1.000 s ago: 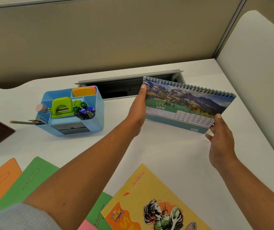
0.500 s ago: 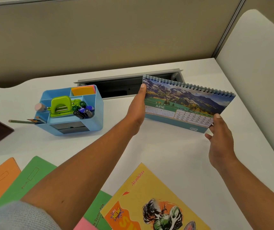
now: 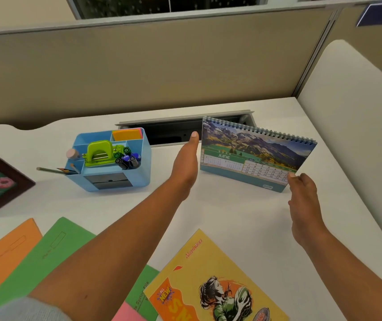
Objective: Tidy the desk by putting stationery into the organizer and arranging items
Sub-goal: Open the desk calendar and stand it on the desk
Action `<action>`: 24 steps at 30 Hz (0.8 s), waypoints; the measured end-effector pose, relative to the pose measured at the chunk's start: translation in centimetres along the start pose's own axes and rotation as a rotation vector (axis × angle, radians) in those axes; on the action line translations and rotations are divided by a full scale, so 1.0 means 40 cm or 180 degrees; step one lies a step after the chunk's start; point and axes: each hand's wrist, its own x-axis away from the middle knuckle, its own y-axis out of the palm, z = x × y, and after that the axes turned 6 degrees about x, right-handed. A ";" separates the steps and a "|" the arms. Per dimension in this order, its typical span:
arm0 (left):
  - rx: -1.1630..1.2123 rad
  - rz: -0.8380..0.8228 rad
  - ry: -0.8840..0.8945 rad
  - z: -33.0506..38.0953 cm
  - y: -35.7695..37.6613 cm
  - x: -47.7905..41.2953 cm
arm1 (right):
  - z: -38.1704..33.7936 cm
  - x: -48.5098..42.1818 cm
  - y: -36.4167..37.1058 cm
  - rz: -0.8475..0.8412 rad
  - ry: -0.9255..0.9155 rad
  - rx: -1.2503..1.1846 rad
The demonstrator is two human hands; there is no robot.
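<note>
A: Calendar [image 3: 254,156] where?
B: Upright on desk [image 3: 231,209], right of organizer [image 3: 139,172].
A: Hands?
B: Left hand [image 3: 185,163] flat, fingers straight, just beside left edge — gripping nothing. Right hand [image 3: 303,200] relaxed, touching lower right corner — no grip.

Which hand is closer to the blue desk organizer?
Left. The left hand is between the organizer and the calendar, just right of the organizer; the right hand is farther right, at the calendar's far lower corner.

The organizer [image 3: 112,158] stands left of the calendar [image 3: 252,154] on the desk [image 3: 243,209], folders [image 3: 53,253] lying in front
</note>
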 end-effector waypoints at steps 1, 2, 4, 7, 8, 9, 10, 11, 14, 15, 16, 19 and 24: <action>-0.0094 0.0041 0.0084 -0.013 -0.009 0.005 | 0.000 0.007 -0.005 0.0011 0.0019 0.0018; -0.0287 0.0070 0.0221 -0.029 -0.019 0.011 | -0.001 0.019 -0.009 0.0012 0.0007 0.0051; -0.0979 0.0060 0.0634 -0.076 -0.049 0.026 | -0.001 0.053 -0.020 -0.0037 -0.0112 0.0123; -0.1940 0.0183 0.1173 -0.161 -0.102 0.063 | 0.010 0.118 -0.035 -0.0227 -0.0273 0.0248; -0.2158 0.0267 0.1305 -0.188 -0.121 0.079 | 0.017 0.138 -0.037 -0.0297 -0.0312 0.0304; -0.2343 0.0353 0.1395 -0.217 -0.139 0.095 | 0.028 0.158 -0.038 -0.0372 -0.0356 0.0379; -0.2499 0.0416 0.1441 -0.246 -0.159 0.113 | 0.041 0.177 -0.037 -0.0446 -0.0411 0.0471; -0.2610 0.0453 0.1442 -0.278 -0.178 0.133 | 0.056 0.196 -0.035 -0.0523 -0.0475 0.0583; -0.2815 0.0521 0.1303 -0.381 -0.241 0.203 | 0.103 0.254 -0.019 -0.0772 -0.0666 0.1006; -0.2922 0.0530 0.1254 -0.413 -0.265 0.225 | 0.117 0.274 -0.010 -0.0845 -0.0753 0.1146; -0.3059 0.0537 0.1216 -0.441 -0.289 0.245 | 0.130 0.292 -0.001 -0.0917 -0.0894 0.1315; -0.3410 0.0664 0.1129 -0.496 -0.359 0.295 | 0.165 0.341 0.028 -0.1314 -0.1607 0.2022; -0.3370 0.1156 0.1177 -0.531 -0.438 0.360 | 0.190 0.421 0.091 -0.1798 -0.2558 0.2818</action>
